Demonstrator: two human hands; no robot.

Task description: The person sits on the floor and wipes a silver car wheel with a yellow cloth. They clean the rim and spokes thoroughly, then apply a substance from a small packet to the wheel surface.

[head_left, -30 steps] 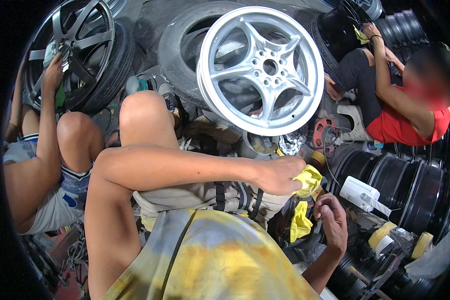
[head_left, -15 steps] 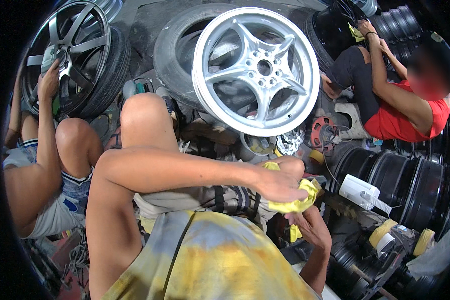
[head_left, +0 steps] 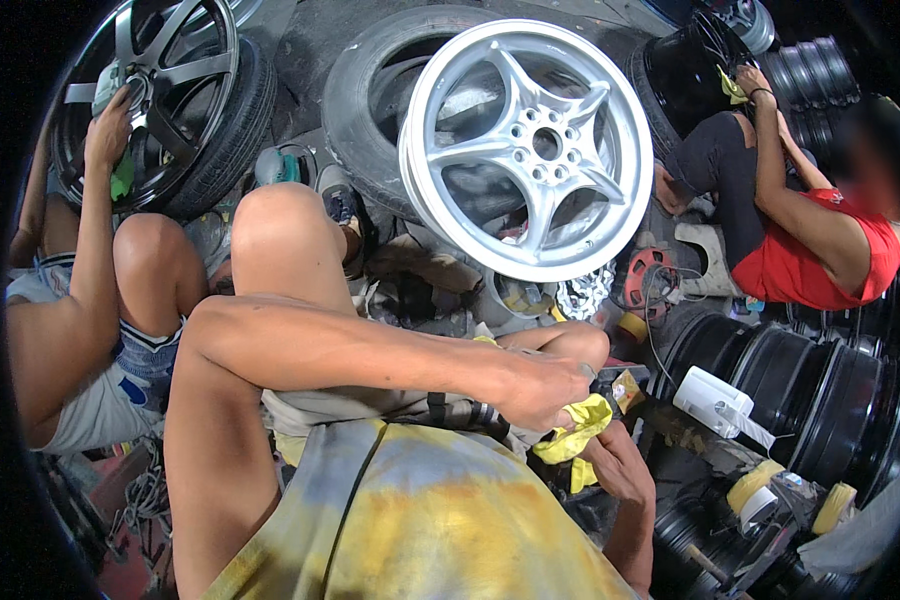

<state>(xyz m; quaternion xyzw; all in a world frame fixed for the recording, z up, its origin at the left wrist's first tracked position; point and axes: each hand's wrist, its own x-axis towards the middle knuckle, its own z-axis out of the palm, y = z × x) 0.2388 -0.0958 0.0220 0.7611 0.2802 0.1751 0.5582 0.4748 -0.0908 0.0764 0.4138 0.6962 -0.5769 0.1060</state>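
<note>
A crumpled yellow strip, which looks like masking tape, hangs in loops between my hands at the right of my lap. My left hand reaches across my body and is closed on its upper part. Lower and to the right, my right hand is closed at the strip's lower end, its fingertips partly hidden by the yellow folds. Beyond my knees, a silver five-spoke wheel rim leans over a dark tire, with neither hand touching it.
At left, a co-worker's hand presses a pad on a dark rim. A co-worker in red sits at right. Black rims, a white device, yellow tape rolls and a red reel lie close on my right.
My left hand has turned and closed more into a fist, moving slightly down. The yellow strip, bunched before, now hangs in looser loops. The whole view has shifted slightly.
</note>
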